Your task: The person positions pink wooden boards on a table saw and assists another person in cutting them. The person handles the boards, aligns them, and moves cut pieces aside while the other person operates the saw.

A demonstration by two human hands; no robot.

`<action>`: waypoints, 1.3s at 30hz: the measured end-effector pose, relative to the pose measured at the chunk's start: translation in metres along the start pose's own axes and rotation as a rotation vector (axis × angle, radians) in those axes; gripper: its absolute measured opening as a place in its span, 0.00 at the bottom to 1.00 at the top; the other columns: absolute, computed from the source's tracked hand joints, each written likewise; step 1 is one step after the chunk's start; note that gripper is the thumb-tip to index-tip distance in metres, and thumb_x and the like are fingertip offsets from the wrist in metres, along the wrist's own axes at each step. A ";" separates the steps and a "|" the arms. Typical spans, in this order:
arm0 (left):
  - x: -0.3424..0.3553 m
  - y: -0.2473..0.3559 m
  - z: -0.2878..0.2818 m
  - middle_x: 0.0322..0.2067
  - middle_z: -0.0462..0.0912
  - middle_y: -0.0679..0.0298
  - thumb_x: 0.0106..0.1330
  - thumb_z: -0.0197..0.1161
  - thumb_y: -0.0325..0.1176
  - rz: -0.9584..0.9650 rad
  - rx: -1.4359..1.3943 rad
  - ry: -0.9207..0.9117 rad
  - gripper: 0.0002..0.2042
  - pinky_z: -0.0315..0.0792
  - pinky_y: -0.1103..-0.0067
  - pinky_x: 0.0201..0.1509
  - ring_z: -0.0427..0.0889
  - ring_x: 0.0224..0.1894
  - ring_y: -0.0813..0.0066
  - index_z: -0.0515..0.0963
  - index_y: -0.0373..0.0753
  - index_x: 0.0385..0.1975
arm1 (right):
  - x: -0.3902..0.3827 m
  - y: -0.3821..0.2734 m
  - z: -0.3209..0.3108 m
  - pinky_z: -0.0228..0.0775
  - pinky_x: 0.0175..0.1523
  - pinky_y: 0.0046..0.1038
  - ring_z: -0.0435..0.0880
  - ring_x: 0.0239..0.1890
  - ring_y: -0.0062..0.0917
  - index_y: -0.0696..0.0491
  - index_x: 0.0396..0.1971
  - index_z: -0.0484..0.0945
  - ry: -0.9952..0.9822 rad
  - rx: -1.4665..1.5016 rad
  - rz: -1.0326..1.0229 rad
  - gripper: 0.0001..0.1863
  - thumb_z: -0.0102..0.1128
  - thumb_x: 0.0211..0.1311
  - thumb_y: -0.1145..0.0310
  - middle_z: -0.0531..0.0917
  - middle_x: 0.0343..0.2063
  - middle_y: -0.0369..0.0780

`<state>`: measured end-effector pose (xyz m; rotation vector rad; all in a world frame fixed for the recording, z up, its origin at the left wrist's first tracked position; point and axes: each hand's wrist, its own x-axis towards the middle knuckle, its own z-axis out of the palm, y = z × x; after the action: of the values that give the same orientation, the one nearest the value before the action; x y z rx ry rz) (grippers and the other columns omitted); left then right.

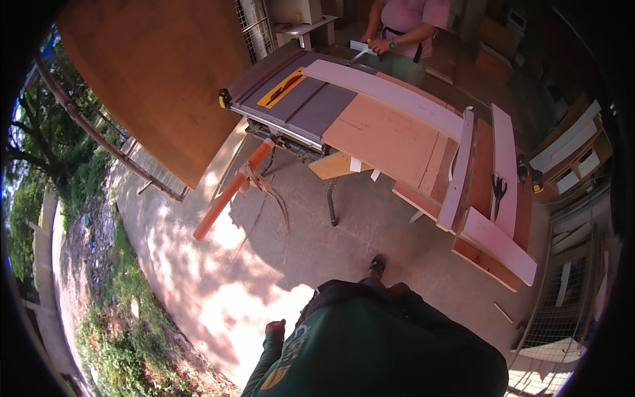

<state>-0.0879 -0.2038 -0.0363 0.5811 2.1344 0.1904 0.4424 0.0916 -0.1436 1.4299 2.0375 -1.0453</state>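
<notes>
My left hand (275, 327) hangs at my left side above the sunlit floor, fingers curled in, and I see nothing in it. Close to my body, my right hand (399, 289) shows only in part beside the dark green shirt; its fingers are hidden. Neither hand touches the work table. Ahead stands a table saw (307, 102) with a dark grey top and a yellow insert plate (270, 101). A large brown plywood sheet (383, 135) adjoins it, with long pale boards (456, 178) across its right part. Black scissors (499, 188) lie on another pale board (504, 152).
A yellow-black tape measure (223, 99) sits at the saw's left corner. An orange pipe (225, 202) slants beside the saw's legs. Across the table a co-worker in pink (413, 26) handles a white piece. A cordless drill (532, 178) lies far right. A brown panel (159, 79) stands left.
</notes>
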 end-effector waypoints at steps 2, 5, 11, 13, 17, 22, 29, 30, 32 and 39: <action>-0.004 0.010 0.000 0.39 0.91 0.51 0.64 0.68 0.53 -0.057 -0.037 -0.009 0.21 0.78 0.63 0.54 0.88 0.44 0.55 0.90 0.38 0.37 | -0.007 -0.007 -0.010 0.75 0.63 0.42 0.86 0.57 0.46 0.53 0.46 0.90 -0.008 0.022 0.033 0.43 0.47 0.63 0.26 0.88 0.48 0.53; -0.005 0.009 0.008 0.38 0.91 0.51 0.63 0.69 0.54 -0.118 -0.066 0.002 0.21 0.79 0.64 0.54 0.89 0.44 0.56 0.90 0.39 0.37 | -0.013 -0.005 -0.016 0.75 0.63 0.42 0.85 0.57 0.47 0.53 0.46 0.89 -0.023 -0.011 0.006 0.42 0.45 0.65 0.27 0.88 0.48 0.53; 0.008 -0.007 0.018 0.38 0.92 0.52 0.61 0.70 0.55 -0.092 -0.044 -0.032 0.22 0.79 0.64 0.54 0.89 0.43 0.54 0.90 0.38 0.37 | -0.015 -0.010 -0.028 0.76 0.60 0.45 0.87 0.53 0.47 0.40 0.51 0.88 -0.043 -0.191 -0.123 0.33 0.43 0.69 0.32 0.89 0.48 0.48; 0.010 0.000 0.016 0.39 0.92 0.52 0.62 0.71 0.54 -0.091 -0.018 -0.060 0.23 0.80 0.64 0.55 0.89 0.45 0.54 0.90 0.38 0.38 | -0.016 -0.009 -0.031 0.78 0.58 0.46 0.88 0.51 0.47 0.34 0.53 0.86 -0.041 -0.254 -0.166 0.28 0.44 0.70 0.36 0.90 0.47 0.46; 0.001 0.017 0.011 0.41 0.92 0.53 0.62 0.70 0.55 -0.078 -0.061 0.007 0.23 0.79 0.64 0.56 0.90 0.46 0.54 0.90 0.38 0.40 | -0.018 -0.003 -0.030 0.81 0.53 0.48 0.89 0.49 0.46 0.29 0.54 0.84 -0.024 -0.309 -0.182 0.21 0.45 0.72 0.42 0.90 0.45 0.45; 0.010 0.011 0.012 0.42 0.92 0.53 0.63 0.70 0.55 -0.041 -0.032 0.027 0.23 0.79 0.64 0.57 0.89 0.48 0.54 0.90 0.40 0.42 | -0.021 -0.008 -0.030 0.81 0.52 0.49 0.89 0.47 0.46 0.31 0.54 0.84 -0.012 -0.338 -0.220 0.21 0.46 0.72 0.43 0.90 0.44 0.44; 0.014 0.020 0.014 0.39 0.92 0.54 0.63 0.69 0.54 -0.056 0.007 -0.044 0.21 0.79 0.63 0.54 0.89 0.44 0.54 0.90 0.39 0.38 | -0.014 0.010 -0.017 0.81 0.52 0.48 0.89 0.47 0.47 0.32 0.55 0.84 0.000 -0.265 -0.153 0.22 0.47 0.71 0.43 0.91 0.43 0.45; 0.014 0.021 0.011 0.38 0.92 0.54 0.63 0.69 0.54 -0.051 0.040 -0.048 0.21 0.79 0.63 0.53 0.88 0.43 0.54 0.90 0.39 0.37 | -0.012 0.005 -0.018 0.81 0.53 0.48 0.89 0.47 0.47 0.32 0.55 0.84 -0.009 -0.276 -0.178 0.22 0.47 0.71 0.43 0.90 0.43 0.45; 0.013 0.013 0.010 0.36 0.92 0.55 0.63 0.69 0.55 -0.044 0.030 -0.009 0.22 0.79 0.63 0.52 0.88 0.41 0.54 0.90 0.39 0.36 | -0.016 -0.010 -0.028 0.80 0.54 0.47 0.89 0.48 0.46 0.32 0.54 0.85 -0.033 -0.301 -0.231 0.22 0.47 0.71 0.42 0.90 0.44 0.45; 0.010 0.009 0.014 0.39 0.92 0.54 0.64 0.69 0.55 -0.123 -0.122 0.006 0.22 0.79 0.65 0.54 0.89 0.44 0.56 0.90 0.38 0.39 | -0.023 -0.019 -0.040 0.80 0.56 0.46 0.89 0.50 0.45 0.34 0.52 0.86 -0.046 -0.276 -0.185 0.25 0.46 0.70 0.40 0.90 0.46 0.43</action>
<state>-0.0788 -0.1927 -0.0490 0.3776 2.1393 0.2525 0.4358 0.1056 -0.0964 1.0865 2.2125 -0.8173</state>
